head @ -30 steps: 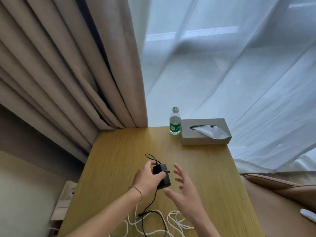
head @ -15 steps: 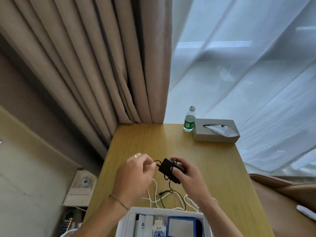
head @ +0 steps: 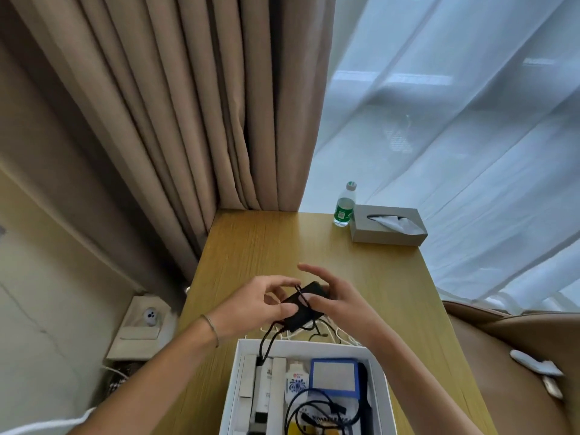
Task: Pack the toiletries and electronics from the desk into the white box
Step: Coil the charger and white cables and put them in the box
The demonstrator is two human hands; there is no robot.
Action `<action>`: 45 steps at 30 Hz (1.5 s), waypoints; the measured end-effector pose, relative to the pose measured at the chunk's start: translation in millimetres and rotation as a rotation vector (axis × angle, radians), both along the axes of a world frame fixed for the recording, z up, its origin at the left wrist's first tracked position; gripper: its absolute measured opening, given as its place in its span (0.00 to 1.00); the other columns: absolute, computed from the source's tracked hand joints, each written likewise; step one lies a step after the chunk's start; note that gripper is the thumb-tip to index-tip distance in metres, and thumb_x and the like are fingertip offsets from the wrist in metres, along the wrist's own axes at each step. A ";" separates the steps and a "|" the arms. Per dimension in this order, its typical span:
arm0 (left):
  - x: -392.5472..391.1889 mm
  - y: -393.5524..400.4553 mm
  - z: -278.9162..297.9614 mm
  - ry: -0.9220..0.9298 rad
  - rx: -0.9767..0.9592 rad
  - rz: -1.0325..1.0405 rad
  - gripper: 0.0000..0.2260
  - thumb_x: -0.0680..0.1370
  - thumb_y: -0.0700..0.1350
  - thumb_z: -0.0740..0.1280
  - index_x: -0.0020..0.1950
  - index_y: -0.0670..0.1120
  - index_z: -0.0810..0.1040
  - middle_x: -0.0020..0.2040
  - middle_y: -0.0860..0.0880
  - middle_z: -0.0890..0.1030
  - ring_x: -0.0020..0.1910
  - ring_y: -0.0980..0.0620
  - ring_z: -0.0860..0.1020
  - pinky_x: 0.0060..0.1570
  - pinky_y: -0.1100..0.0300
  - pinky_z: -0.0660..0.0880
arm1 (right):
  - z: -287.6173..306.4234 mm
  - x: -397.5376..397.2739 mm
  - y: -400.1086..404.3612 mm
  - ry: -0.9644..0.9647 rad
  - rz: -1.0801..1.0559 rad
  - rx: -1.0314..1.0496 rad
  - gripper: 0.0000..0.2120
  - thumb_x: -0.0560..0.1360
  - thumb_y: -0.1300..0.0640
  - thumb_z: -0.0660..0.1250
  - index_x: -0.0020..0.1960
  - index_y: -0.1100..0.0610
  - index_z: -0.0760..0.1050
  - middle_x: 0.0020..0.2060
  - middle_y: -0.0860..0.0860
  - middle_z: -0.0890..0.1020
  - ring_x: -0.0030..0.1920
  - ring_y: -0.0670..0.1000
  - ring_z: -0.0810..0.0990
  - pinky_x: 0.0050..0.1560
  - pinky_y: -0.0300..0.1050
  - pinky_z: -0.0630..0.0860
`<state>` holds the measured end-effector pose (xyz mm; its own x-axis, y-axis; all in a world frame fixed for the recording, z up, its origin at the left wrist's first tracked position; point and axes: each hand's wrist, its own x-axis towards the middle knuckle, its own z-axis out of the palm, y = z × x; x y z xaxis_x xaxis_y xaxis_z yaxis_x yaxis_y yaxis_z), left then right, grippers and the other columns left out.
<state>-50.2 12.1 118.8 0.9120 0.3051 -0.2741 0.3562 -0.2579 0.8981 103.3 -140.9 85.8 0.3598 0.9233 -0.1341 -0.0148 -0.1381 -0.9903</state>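
White box point(head: 241, 387) sits open at the near edge of the wooden desk point(head: 251, 246). Contents, left to right: two pale upright cartons side by side, a white tube with dark lettering between them, a small white bottle point(head: 296, 383) with a blue flower print, and a blue-framed flat case point(head: 334, 376) with a pale face. A coiled black cable point(head: 314, 406) lies on top toward the near side; something yellow shows under it, too blurred to identify.

Black adapter point(head: 303, 306), a flat rectangular block with rounded corners and a matte finish, is held just above the desk, beyond the far wall of the box. Left hand point(head: 260, 304) grips its left end, thumb on top and fingers curled beneath. Right hand point(head: 332, 296) holds the right end with thumb against the block; upper fingers extended and spread, not touching it. A thin black cord point(head: 266, 340) crosses the top of the adapter and hangs from it over the box wall into the box.

White cable point(head: 342, 335) lies loose on the desk under the hands, just beyond the box.

Far right corner of desk: water bottle point(head: 344, 205) with green label, upright, beside a grey tissue box point(head: 386, 235).
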 end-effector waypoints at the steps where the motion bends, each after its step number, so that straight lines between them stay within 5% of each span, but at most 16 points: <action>1: -1.9 -3.6 -0.8 -0.030 -0.041 0.023 0.20 0.78 0.44 0.71 0.66 0.61 0.74 0.54 0.46 0.79 0.49 0.50 0.85 0.51 0.50 0.83 | 0.4 -2.4 -1.9 -0.023 0.008 0.000 0.22 0.77 0.49 0.68 0.71 0.42 0.72 0.50 0.50 0.86 0.54 0.56 0.85 0.59 0.53 0.82; 4: -7.1 -10.0 0.9 -0.123 -0.179 0.088 0.17 0.80 0.38 0.66 0.66 0.54 0.76 0.56 0.41 0.81 0.51 0.46 0.84 0.53 0.49 0.82 | 0.5 -11.9 -8.7 0.016 0.050 0.015 0.21 0.81 0.40 0.58 0.70 0.45 0.75 0.56 0.54 0.84 0.58 0.57 0.83 0.61 0.53 0.79; 9: -15.0 -13.7 6.6 -0.174 -0.467 0.215 0.15 0.82 0.35 0.62 0.67 0.45 0.76 0.62 0.35 0.78 0.50 0.43 0.84 0.46 0.58 0.82 | -7.7 -21.6 -15.9 0.156 -0.038 0.047 0.25 0.82 0.46 0.54 0.64 0.64 0.76 0.37 0.55 0.77 0.36 0.51 0.74 0.40 0.44 0.72; 13: -18.9 -18.7 5.2 -0.226 -0.638 0.280 0.14 0.82 0.35 0.61 0.65 0.47 0.76 0.60 0.34 0.77 0.47 0.43 0.84 0.43 0.57 0.82 | -7.4 -30.9 -13.3 -0.002 -0.074 -0.001 0.11 0.84 0.64 0.58 0.50 0.64 0.78 0.30 0.51 0.69 0.30 0.47 0.65 0.34 0.44 0.61; 16: -19.0 -20.2 4.1 -0.255 -0.692 0.332 0.12 0.82 0.35 0.60 0.60 0.48 0.79 0.54 0.38 0.83 0.44 0.45 0.85 0.39 0.59 0.82 | -6.2 -38.6 -12.2 -0.272 -0.054 -0.099 0.11 0.83 0.62 0.61 0.51 0.59 0.82 0.30 0.46 0.74 0.31 0.47 0.68 0.36 0.45 0.65; 20: -15.9 -19.0 -1.6 -0.261 -0.529 0.459 0.13 0.82 0.34 0.60 0.64 0.45 0.77 0.53 0.40 0.82 0.46 0.45 0.84 0.39 0.60 0.82 | -0.3 -43.1 -17.4 -0.528 -0.014 -0.229 0.12 0.84 0.56 0.60 0.58 0.52 0.83 0.31 0.30 0.80 0.30 0.38 0.76 0.35 0.31 0.71; 24: -13.8 -13.2 -14.7 -0.228 -0.011 0.561 0.15 0.81 0.36 0.64 0.65 0.48 0.78 0.57 0.44 0.76 0.54 0.45 0.80 0.44 0.55 0.84 | 9.1 -49.3 -21.7 -0.660 0.093 -0.340 0.13 0.84 0.55 0.59 0.60 0.51 0.81 0.52 0.44 0.86 0.49 0.48 0.85 0.55 0.48 0.81; 26: -14.7 -13.4 -20.3 -0.207 0.262 0.512 0.15 0.79 0.38 0.67 0.65 0.48 0.79 0.54 0.48 0.75 0.53 0.48 0.79 0.46 0.56 0.83 | 15.8 -50.9 -23.2 -0.727 0.111 -0.367 0.13 0.84 0.56 0.59 0.58 0.51 0.82 0.49 0.47 0.86 0.45 0.51 0.84 0.51 0.51 0.81; 29: -17.4 -15.8 -24.9 -0.179 0.532 0.402 0.14 0.77 0.41 0.70 0.62 0.50 0.80 0.49 0.53 0.76 0.47 0.55 0.76 0.44 0.69 0.74 | 31.9 -51.4 -25.1 -0.812 0.144 -0.351 0.11 0.83 0.54 0.60 0.52 0.51 0.82 0.41 0.48 0.85 0.37 0.51 0.82 0.44 0.53 0.81; 31: -19.4 -15.0 -24.2 -0.125 0.551 0.278 0.14 0.76 0.42 0.71 0.62 0.51 0.81 0.49 0.55 0.76 0.46 0.57 0.75 0.46 0.71 0.72 | 44.2 -46.8 -25.0 -0.844 0.143 -0.327 0.09 0.82 0.52 0.62 0.47 0.50 0.80 0.36 0.47 0.83 0.34 0.49 0.80 0.39 0.48 0.79; 33: -22.5 -13.7 -20.2 -0.042 0.482 0.106 0.15 0.77 0.41 0.71 0.63 0.52 0.81 0.50 0.56 0.76 0.48 0.56 0.77 0.53 0.62 0.77 | 54.7 -37.8 -21.9 -0.863 0.125 -0.286 0.09 0.81 0.51 0.64 0.44 0.49 0.79 0.33 0.45 0.80 0.30 0.44 0.76 0.34 0.41 0.74; 35: -26.0 -14.2 -12.2 -0.015 0.344 -0.029 0.16 0.77 0.40 0.71 0.63 0.53 0.82 0.51 0.57 0.76 0.51 0.55 0.78 0.56 0.55 0.79 | 61.1 -27.9 -16.9 -0.833 0.108 -0.231 0.09 0.81 0.52 0.66 0.42 0.49 0.79 0.29 0.43 0.78 0.28 0.41 0.72 0.31 0.34 0.68; 40: -32.9 -15.2 15.8 -0.208 0.122 -0.074 0.14 0.74 0.37 0.71 0.56 0.52 0.81 0.52 0.53 0.81 0.55 0.52 0.79 0.53 0.50 0.81 | 50.2 -15.9 -6.6 -0.557 0.013 -0.078 0.11 0.81 0.54 0.67 0.41 0.51 0.80 0.26 0.41 0.75 0.28 0.41 0.68 0.33 0.35 0.66; 45: -33.9 -8.1 24.3 -0.450 -0.053 0.102 0.11 0.74 0.32 0.71 0.54 0.40 0.78 0.51 0.44 0.82 0.53 0.43 0.81 0.52 0.54 0.80 | 24.7 -32.1 2.1 0.000 -0.071 -0.004 0.12 0.82 0.65 0.62 0.42 0.58 0.80 0.31 0.47 0.81 0.31 0.45 0.75 0.33 0.35 0.72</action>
